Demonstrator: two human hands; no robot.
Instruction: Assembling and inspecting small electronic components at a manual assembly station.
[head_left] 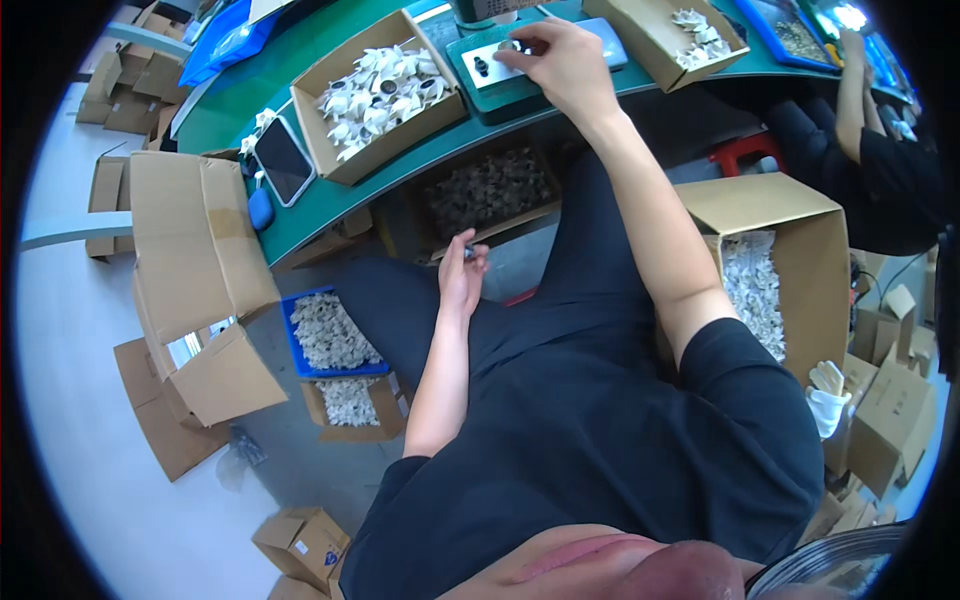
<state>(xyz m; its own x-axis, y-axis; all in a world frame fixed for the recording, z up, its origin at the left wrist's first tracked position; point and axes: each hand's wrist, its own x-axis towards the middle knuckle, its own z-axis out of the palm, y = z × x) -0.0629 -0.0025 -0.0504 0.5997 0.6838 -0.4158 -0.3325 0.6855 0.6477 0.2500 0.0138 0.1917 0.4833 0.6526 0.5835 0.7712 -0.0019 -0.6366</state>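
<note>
My right hand (pixel 572 72) reaches over a white plate (pixel 487 68) on the green base (pixel 500 97) of a bench machine. Its thumb and fingers pinch a small part at the plate's right end, mostly covered by the fingertips. A dark round fitting (pixel 481 66) shows at the plate's left end. Above my lap, my left hand (pixel 462 280) is curled around a small dark piece (pixel 470 252); its exact kind is too small to tell. Left of the machine stands an open carton (pixel 385 140) of white plastic parts, some with dark round centres.
A shallow carton (pixel 690 75) with a few white parts sits right of the machine. A phone (pixel 284 160) lies at the bench's left edge. Beside my legs are a blue tray (pixel 300 350) of parts and a tall carton (pixel 815 260). Another person's arm (pixel 852 100) works at far right.
</note>
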